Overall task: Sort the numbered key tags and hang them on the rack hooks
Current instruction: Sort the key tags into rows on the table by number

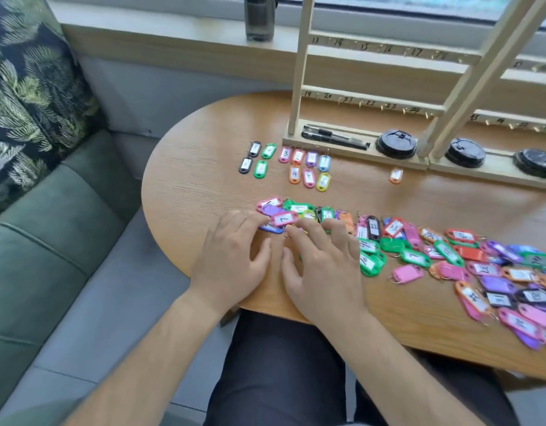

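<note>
A pink tag marked 7 [283, 218] lies on top of a heap of coloured key tags [308, 210] near the table's front. My left hand [234, 256] touches the pink tag's left end with its fingertips. My right hand [324, 259] rests with spread fingers on the heap just right of that tag. Sorted tags [296, 164] lie in short rows further back, some reading 3, 4 and 6. Several more loose tags [480, 265] spread to the right. The wooden rack [367, 101] with numbered hooks stands at the back.
A lone orange tag [396, 175] lies near the rack base. Pens [334, 136] and black lids [395, 144] sit on the base. A dark bottle [260, 18] stands on the windowsill. A green sofa with a leaf-pattern cushion [35, 87] is on the left.
</note>
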